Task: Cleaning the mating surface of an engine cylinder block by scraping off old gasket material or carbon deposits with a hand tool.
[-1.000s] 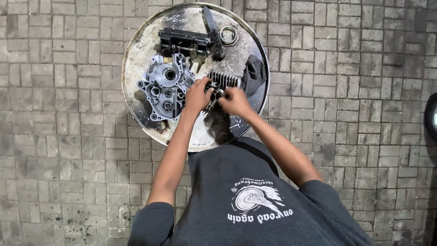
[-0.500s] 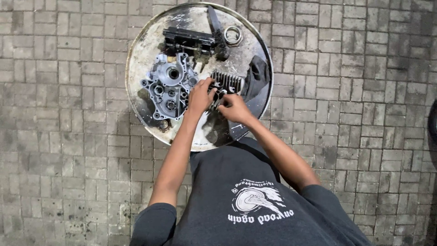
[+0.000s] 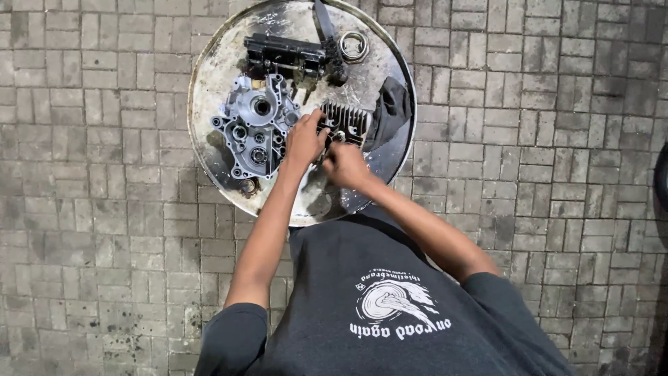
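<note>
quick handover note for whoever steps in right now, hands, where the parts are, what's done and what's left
Left hand: gripping the left end of the finned engine cylinder.
Right hand: closed at the cylinder's near edge; what it pinches is hidden.
Parts: all on the round metal drum top. Grey crankcase half left of the hands, black part behind it, metal ring at the far edge, dark rag to the right.
Done: the engine parts lie apart on the drum.
Left: work at the cylinder is in hand; crankcase untouched now.
</note>
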